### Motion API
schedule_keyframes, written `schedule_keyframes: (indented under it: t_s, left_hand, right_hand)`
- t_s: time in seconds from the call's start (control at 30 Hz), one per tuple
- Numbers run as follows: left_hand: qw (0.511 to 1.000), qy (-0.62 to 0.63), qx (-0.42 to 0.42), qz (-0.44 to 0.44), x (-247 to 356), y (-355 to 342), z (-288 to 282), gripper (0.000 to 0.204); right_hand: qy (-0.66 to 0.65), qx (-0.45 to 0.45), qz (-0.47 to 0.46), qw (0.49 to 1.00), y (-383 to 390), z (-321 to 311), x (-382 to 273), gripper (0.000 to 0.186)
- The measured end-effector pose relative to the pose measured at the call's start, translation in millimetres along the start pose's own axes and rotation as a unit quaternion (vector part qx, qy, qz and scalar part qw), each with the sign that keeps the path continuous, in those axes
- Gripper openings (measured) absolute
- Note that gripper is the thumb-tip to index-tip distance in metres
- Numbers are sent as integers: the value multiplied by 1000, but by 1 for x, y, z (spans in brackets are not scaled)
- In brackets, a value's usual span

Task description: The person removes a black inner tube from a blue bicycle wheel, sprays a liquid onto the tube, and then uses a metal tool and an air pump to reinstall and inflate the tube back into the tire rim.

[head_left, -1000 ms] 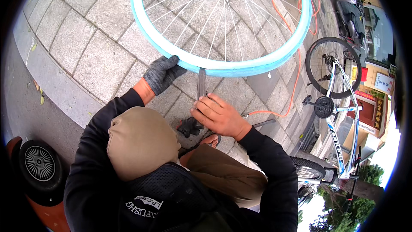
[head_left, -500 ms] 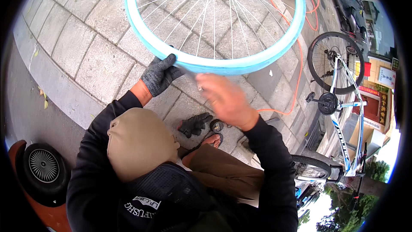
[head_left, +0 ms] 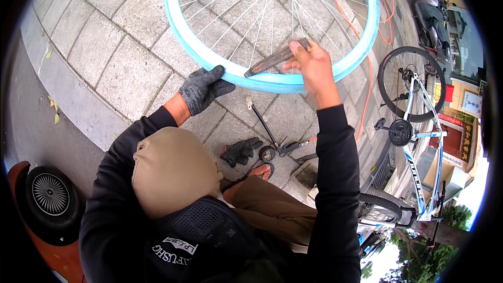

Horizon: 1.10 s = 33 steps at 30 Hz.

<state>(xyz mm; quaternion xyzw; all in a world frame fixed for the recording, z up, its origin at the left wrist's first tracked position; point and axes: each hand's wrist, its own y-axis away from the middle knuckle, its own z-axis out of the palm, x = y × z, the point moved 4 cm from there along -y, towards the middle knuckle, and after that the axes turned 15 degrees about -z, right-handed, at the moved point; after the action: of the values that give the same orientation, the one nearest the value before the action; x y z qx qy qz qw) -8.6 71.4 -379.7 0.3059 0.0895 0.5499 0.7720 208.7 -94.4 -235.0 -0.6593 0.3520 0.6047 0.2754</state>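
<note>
A bicycle wheel (head_left: 199, 47) with a light blue tyre and thin spokes fills the top middle. My left hand (head_left: 203, 91), in a dark grey knit glove, grips the tyre's near edge, its thumb over the top. My bare right hand (head_left: 316, 68) is closed round the upper end of a worn, brown, flat bar (head_left: 272, 63), which looks like wood. The bar slants down to the left, its lower end at the tyre beside my left hand. Whether that end presses on the tyre or only overlaps it, I cannot tell.
A black glove (head_left: 241, 152) and an air hose tool with a round gauge (head_left: 266, 153) lie on the paving by my foot. An orange hose (head_left: 370, 73) runs along the right. Beyond stands a white and blue bicycle (head_left: 419, 141). A black wheel-like disc (head_left: 51, 194) is at lower left.
My right hand has moved up and right, bringing the bar over the wheel, and uncovering the air hose tool. The wheel has shifted slightly right in view. My left hand stays at the tyre.
</note>
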Motion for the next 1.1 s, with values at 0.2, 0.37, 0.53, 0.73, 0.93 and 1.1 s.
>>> schedule_keyframes:
  t_s: [0.2, 0.37, 0.53, 0.73, 0.93, 1.1]
  left_hand:
    - [1000, -5, -6, 16, 4, 2, -4, 42]
    - [1000, -2, -10, 6, 2, -3, -6, 40]
    - [1000, -6, 4, 12, 1, -2, -7, 39]
    - [999, -34, -7, 36, 10, 9, -2, 40]
    - [997, -53, 26, 51, 15, 19, -14, 44]
    - [997, -52, 41, 48, 21, 18, -10, 42]
  right_hand:
    - [78, -123, 70, 987, -40, 19, -14, 28]
    - [87, -161, 72, 980, -47, 15, -19, 28]
    - [178, -196, 39, 964, -48, 33, -40, 31]
    - [196, -228, 126, 945, -54, 62, -11, 28]
    - [43, -206, 54, 976, 8, 80, 7, 27]
    - [-23, -52, -42, 998, -23, -2, -24, 22]
